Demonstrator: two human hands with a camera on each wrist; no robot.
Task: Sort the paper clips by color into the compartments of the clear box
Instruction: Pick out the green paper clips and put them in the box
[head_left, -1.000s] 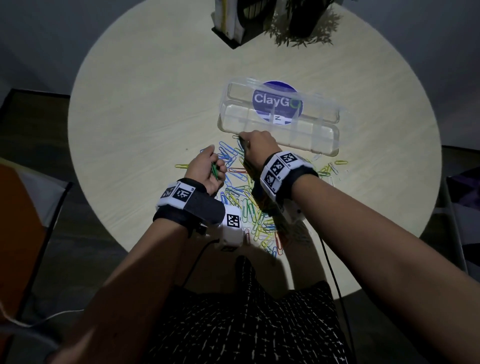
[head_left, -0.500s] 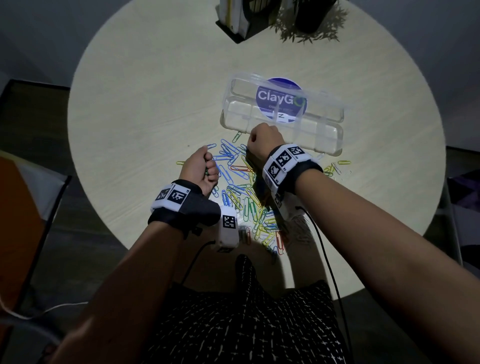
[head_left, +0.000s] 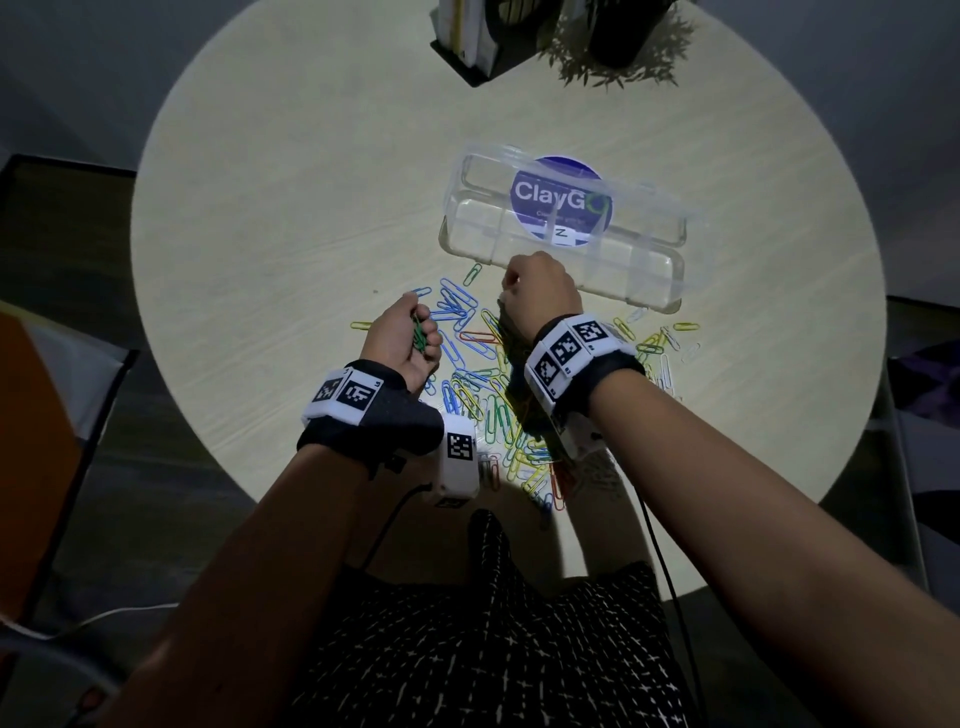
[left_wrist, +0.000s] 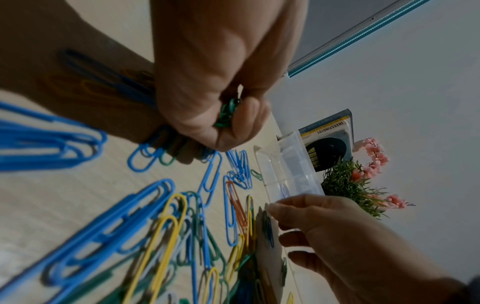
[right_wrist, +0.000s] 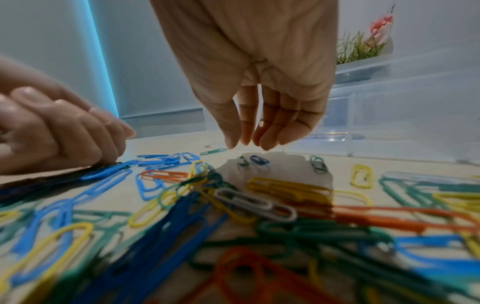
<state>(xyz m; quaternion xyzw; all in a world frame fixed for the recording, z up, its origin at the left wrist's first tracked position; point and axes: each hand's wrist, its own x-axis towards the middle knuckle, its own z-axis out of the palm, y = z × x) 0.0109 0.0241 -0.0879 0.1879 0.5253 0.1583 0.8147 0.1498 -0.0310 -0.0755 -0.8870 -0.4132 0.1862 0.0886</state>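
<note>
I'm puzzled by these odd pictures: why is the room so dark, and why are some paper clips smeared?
Head view: light falls only on the round table, its surroundings dark. Right wrist view: nearest paper clips are blurred, and the right hand casts a shadow. Left wrist view: wide lens stretches close clips.

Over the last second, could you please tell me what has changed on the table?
The left hand has closed its grip around the green clips. The right hand has moved from the loose pile to the near wall of the clear box, fingers hanging loosely and holding nothing. Box and pile stayed where they were.
</note>
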